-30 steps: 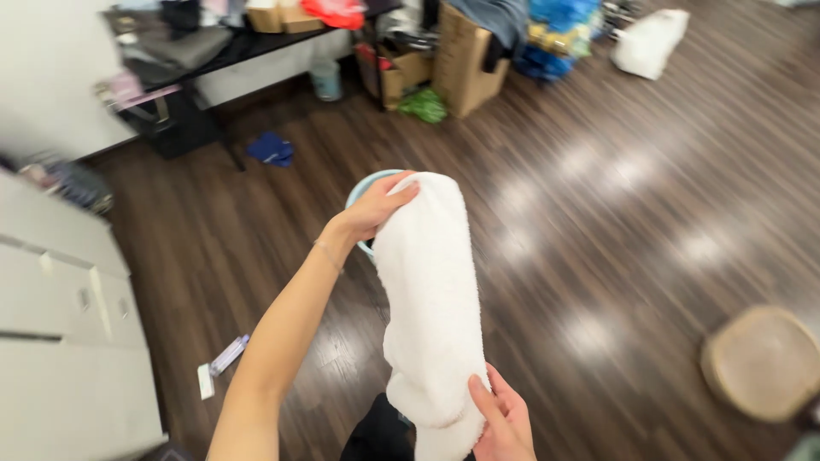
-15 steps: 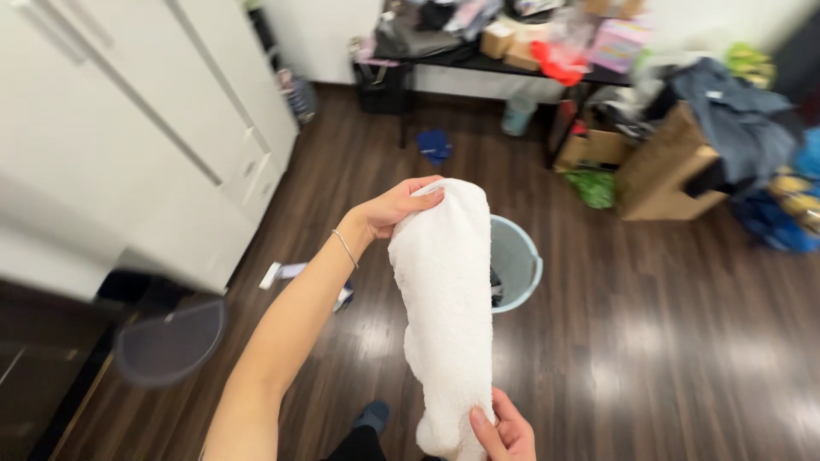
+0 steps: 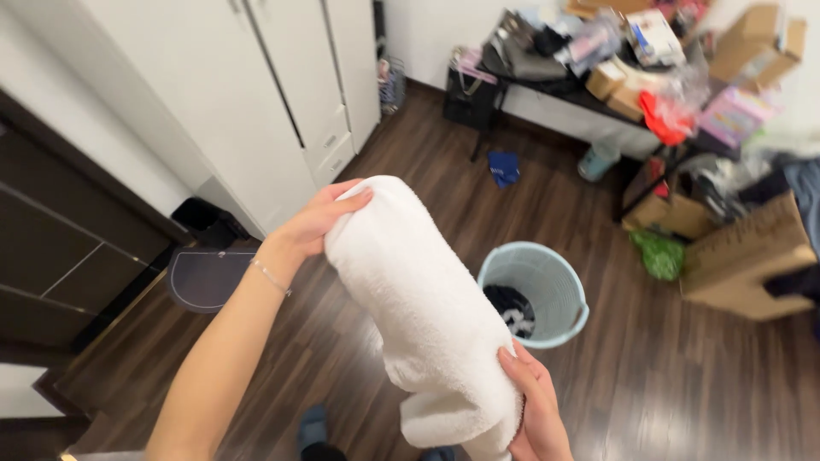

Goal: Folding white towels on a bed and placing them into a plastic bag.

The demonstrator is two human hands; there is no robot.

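Note:
A thick white towel (image 3: 418, 307) hangs stretched between both of my hands, in front of me and above the floor. My left hand (image 3: 318, 218) grips its upper end, arm stretched out, a thin bracelet on the wrist. My right hand (image 3: 538, 410) holds the lower, bunched end near the bottom edge of the view. Just behind the towel a pale blue laundry basket (image 3: 559, 273) stands on the dark wood floor, with dark and light clothes inside.
White cabinet doors (image 3: 282, 102) line the left side, with a dark door beside them. A cluttered black table (image 3: 589, 94) and cardboard boxes (image 3: 743, 256) fill the back right. A blue cloth (image 3: 504, 166) and a green bag (image 3: 662, 254) lie on the floor.
The view has swung left, from open floor to the cabinets. The towel has tilted from hanging upright to slanting, and the basket now shows to its right.

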